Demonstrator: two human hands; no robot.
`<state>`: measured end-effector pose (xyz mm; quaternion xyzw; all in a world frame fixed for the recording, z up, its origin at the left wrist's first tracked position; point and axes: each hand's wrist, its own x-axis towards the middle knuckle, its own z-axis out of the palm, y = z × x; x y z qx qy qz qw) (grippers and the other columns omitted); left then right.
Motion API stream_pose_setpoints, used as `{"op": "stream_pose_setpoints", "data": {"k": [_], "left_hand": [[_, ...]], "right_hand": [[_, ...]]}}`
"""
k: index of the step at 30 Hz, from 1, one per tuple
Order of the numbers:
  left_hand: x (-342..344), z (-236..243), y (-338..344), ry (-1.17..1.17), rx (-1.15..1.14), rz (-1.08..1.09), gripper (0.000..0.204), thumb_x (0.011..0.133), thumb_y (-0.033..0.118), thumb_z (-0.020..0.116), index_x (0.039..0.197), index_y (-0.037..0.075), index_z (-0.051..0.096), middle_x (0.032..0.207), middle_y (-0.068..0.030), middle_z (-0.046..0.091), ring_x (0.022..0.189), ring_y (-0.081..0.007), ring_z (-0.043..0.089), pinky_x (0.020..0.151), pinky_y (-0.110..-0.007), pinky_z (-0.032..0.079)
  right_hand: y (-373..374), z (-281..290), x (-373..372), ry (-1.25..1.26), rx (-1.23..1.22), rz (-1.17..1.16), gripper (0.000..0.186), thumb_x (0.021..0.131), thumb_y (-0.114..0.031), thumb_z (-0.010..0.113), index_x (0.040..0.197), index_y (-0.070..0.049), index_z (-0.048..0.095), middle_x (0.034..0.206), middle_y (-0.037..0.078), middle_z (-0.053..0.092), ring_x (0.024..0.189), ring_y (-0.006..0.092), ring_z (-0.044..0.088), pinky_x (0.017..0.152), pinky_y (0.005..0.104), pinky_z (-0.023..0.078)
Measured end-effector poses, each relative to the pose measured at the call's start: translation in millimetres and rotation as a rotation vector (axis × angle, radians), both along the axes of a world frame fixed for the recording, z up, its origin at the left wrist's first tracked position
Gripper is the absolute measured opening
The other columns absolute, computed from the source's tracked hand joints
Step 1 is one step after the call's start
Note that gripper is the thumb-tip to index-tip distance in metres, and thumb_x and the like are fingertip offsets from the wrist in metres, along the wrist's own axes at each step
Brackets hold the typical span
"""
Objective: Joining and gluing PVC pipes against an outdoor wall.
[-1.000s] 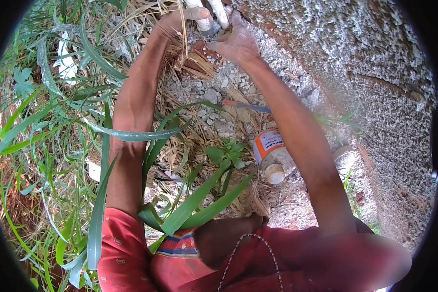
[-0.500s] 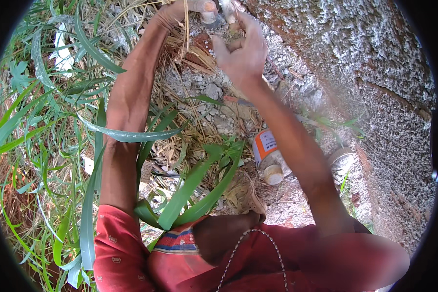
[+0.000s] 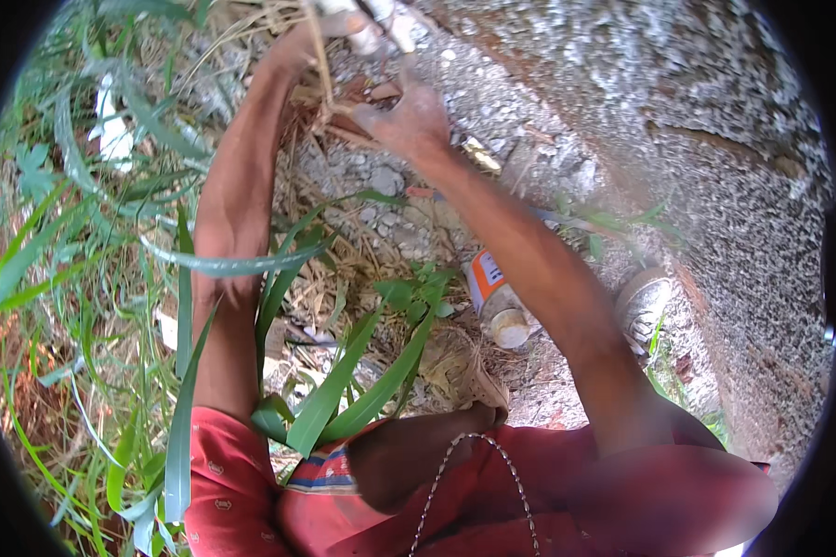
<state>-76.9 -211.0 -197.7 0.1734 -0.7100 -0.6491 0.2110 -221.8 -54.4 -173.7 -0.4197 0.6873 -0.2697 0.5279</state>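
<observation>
Near the top edge, my left hand is closed round a small white cylindrical thing. Part of that hand is cut off by the frame, and the thing's exact kind is unclear. Just below and to the right, my right hand has its thumb spread away from its fingers; motion blurs the fingertips. They point up toward a whitish streak that I cannot identify. Under both hands lies pale, crumbly rubble with dry stalks in front of my left wrist.
A rough stone wall rises along the right. Beside my right forearm lies a bottle with an orange and white label. A round, pale container stands by the wall's foot. Long green grass crowds the left and crosses my left forearm.
My right hand has moved left and slightly down, and my left hand has shifted left with the white thing. The camera's view has shifted slightly.
</observation>
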Motion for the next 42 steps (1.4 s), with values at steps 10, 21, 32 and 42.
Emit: {"op": "stream_pose_setpoints", "data": {"k": [10, 21, 32, 42], "left_hand": [[-25.3, -17.3, -1.2, -0.181, 0.126, -0.04, 0.052, 0.067, 0.047, 0.065, 0.093, 0.002, 0.062, 0.08, -0.013, 0.062, 0.075, -0.0209, 0.059, 0.066, -0.033, 0.049], [-41.0, 40.5, 54.6, -0.399, 0.191, 0.514, 0.051, 0.057, 0.048, 0.071, 0.09, 0.008, 0.067, 0.086, -0.01, 0.064, 0.082, -0.0208, 0.059, 0.076, -0.03, 0.045], [-79.5, 39.8, 143.7, -0.045, -0.283, 1.574, 0.047, 0.067, 0.017, 0.069, 0.104, 0.0, 0.046, 0.092, -0.0101, 0.048, 0.083, -0.0185, 0.048, 0.067, -0.03, 0.042], [-109.6, 104.9, 118.1, -0.01, -0.361, 1.27, 0.025, 0.08, 0.025, 0.056, 0.078, 0.0, 0.057, 0.07, -0.0074, 0.055, 0.059, -0.0145, 0.053, 0.058, -0.025, 0.042]], "right_hand": [[9.4, -27.8, -13.9, 0.087, -0.371, -0.033, 0.071, 0.072, -0.022, 0.061, 0.131, 0.0, 0.028, 0.103, 0.016, 0.059, 0.069, 0.024, 0.062, 0.065, 0.0343, 0.055], [65.8, 132.1, -58.9, -0.103, -0.614, -0.01, 0.026, 0.076, -0.011, 0.064, 0.099, 0.002, 0.059, 0.092, 0.013, 0.061, 0.06, 0.0113, 0.059, 0.055, 0.0239, 0.048], [79.2, 202.0, -78.8, -0.088, -1.15, 0.023, 0.018, 0.073, -0.007, 0.063, 0.089, 0.0, 0.063, 0.085, 0.011, 0.06, 0.062, 0.0121, 0.057, 0.055, 0.0203, 0.046], [165.2, 292.7, -87.3, -0.337, -1.284, 0.375, 0.03, 0.073, -0.014, 0.061, 0.1, -0.025, 0.053, 0.091, 0.004, 0.06, 0.066, 0.0206, 0.052, 0.053, 0.031, 0.041]]}}
